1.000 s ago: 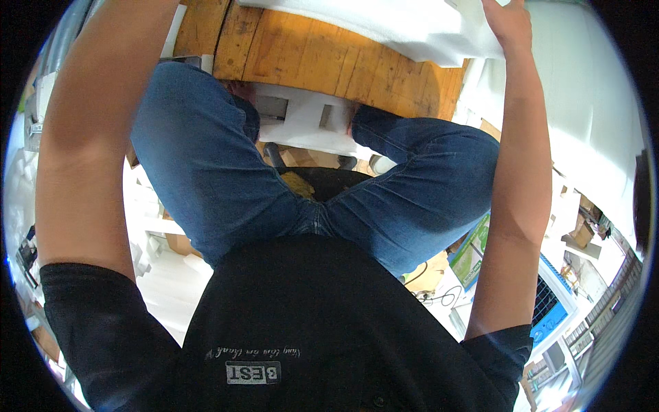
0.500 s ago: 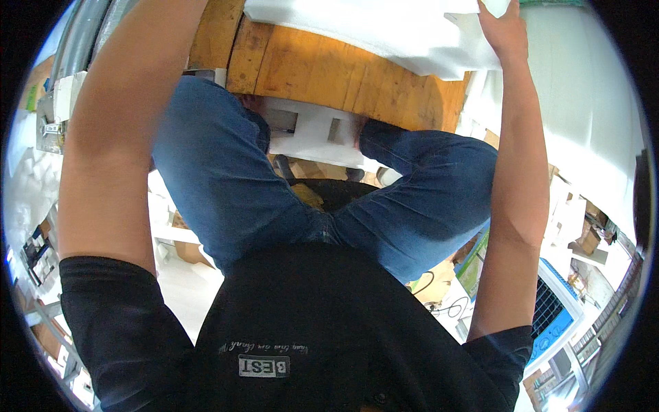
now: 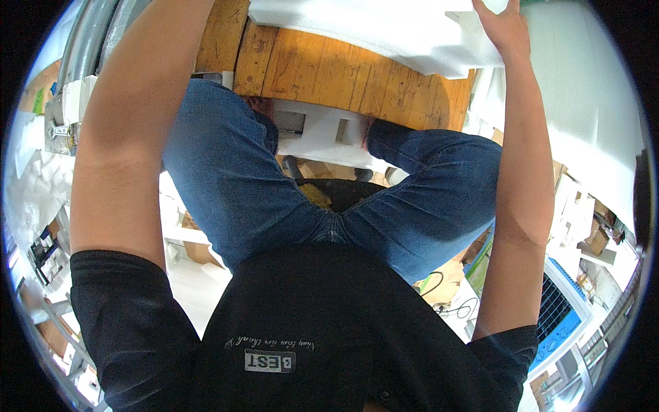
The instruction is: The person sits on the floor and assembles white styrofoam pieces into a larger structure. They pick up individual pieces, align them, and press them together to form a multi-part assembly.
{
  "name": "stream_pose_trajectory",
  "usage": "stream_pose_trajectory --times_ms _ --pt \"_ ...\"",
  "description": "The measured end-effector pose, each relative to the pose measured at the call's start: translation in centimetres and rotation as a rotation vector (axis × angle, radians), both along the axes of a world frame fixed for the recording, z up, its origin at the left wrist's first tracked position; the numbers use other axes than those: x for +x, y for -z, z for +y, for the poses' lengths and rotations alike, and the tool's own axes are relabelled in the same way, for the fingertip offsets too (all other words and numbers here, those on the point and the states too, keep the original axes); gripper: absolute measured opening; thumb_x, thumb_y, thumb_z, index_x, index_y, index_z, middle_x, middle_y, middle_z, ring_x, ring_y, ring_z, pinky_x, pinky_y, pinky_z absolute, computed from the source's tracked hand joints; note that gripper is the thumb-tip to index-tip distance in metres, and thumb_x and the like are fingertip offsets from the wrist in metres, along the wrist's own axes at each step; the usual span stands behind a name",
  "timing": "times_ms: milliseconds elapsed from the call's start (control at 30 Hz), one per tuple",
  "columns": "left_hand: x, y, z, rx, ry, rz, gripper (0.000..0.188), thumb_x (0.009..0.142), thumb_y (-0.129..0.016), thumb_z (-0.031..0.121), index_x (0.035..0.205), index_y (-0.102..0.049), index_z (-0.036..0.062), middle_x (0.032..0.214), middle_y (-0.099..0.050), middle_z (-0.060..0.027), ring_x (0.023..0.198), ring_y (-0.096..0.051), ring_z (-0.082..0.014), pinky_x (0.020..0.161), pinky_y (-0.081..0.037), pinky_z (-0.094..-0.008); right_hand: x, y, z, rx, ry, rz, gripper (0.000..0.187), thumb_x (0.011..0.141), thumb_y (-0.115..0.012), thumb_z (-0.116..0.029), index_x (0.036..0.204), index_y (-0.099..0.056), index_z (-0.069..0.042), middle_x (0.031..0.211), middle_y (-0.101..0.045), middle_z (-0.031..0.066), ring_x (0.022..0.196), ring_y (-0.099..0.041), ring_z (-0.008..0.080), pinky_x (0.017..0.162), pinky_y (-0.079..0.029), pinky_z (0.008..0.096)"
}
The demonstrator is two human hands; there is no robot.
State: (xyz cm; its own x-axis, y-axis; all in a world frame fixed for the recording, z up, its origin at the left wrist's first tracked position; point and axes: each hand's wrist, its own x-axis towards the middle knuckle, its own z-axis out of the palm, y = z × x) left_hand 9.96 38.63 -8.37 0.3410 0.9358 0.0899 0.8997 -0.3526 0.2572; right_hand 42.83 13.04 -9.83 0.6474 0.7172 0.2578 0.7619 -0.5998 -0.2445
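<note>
Since a second ago, the whole view has shifted, so the wooden worktop and the left forearm stand farther right, and the right hand shows a wider gap between its thumb and the nearest finger. Its fingertips meet the upper edge, so I cannot tell whether that grip has hold of anything. The left hand lies beyond the upper edge, its grip hidden. A long white foam piece lies along the far part of the worktop, its notched right end just beside the right hand; whether they touch is unclear. Below the near edge of the worktop, between the bent knees in jeans, sits a white block with rectangular openings. Grey rolls stand at upper left.
</note>
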Motion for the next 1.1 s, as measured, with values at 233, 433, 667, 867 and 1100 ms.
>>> stream_pose_trajectory --times_ms 233,433,667,867,1100 --pt "-0.1 0.1 0.1 0.015 0.005 -0.007 0.063 0.096 -0.056 0.041 0.137 -0.050 -0.0064 0.135 -0.061 -0.0331 0.128 -0.059 -0.0464 0.109 -0.045 -0.0535 0.2 0.2 0.1 -0.018 0.015 -0.006 0.107 0.084 -0.074 -0.055 0.159 -0.027 0.005 0.149 -0.048 0.0352 0.136 -0.051 0.0461 0.114 -0.043 0.0477" --pt "-0.2 0.4 0.6 0.018 0.010 -0.010 0.063 0.096 -0.056 0.041 0.136 -0.050 -0.0070 0.135 -0.061 -0.0334 0.128 -0.058 -0.0467 0.109 -0.045 -0.0529 0.3 0.3 0.3 -0.012 0.029 -0.040 0.104 0.085 -0.074 -0.052 0.159 -0.028 0.004 0.148 -0.049 0.0346 0.135 -0.052 0.0458 0.114 -0.044 0.0485" --pt "0.1 -0.3 -0.1 -0.007 0.017 0.002 0.062 0.097 -0.057 0.041 0.137 -0.050 -0.0063 0.133 -0.060 -0.0357 0.128 -0.058 -0.0480 0.108 -0.045 -0.0538 -0.5 -0.4 0.0 -0.036 0.067 0.006 0.103 0.085 -0.074 -0.051 0.160 -0.027 0.001 0.146 -0.051 0.0342 0.134 -0.053 0.0460 0.113 -0.044 0.0491" --pt "-0.1 0.3 0.4 -0.010 0.021 -0.005 0.066 0.097 -0.059 0.039 0.140 -0.046 -0.0091 0.133 -0.059 -0.0377 0.127 -0.057 -0.0496 0.108 -0.045 -0.0527 -1.0 -1.0 -0.1 -0.086 0.081 0.039 0.106 0.084 -0.074 -0.051 0.162 -0.023 0.001 0.142 -0.054 0.0352 0.130 -0.057 0.0465 0.109 -0.047 0.0511" --pt "0.4 0.8 0.1 0.070 0.023 -0.070 0.066 0.094 -0.064 0.033 0.139 -0.048 -0.0126 0.128 -0.061 -0.0386 0.122 -0.060 -0.0496 0.105 -0.048 -0.0507 -2.8 -2.3 -1.2 -0.085 0.099 0.064 0.112 0.081 -0.076 -0.053 0.162 -0.020 0.001 0.139 -0.054 0.0351 0.127 -0.058 0.0468 0.107 -0.049 0.0508"
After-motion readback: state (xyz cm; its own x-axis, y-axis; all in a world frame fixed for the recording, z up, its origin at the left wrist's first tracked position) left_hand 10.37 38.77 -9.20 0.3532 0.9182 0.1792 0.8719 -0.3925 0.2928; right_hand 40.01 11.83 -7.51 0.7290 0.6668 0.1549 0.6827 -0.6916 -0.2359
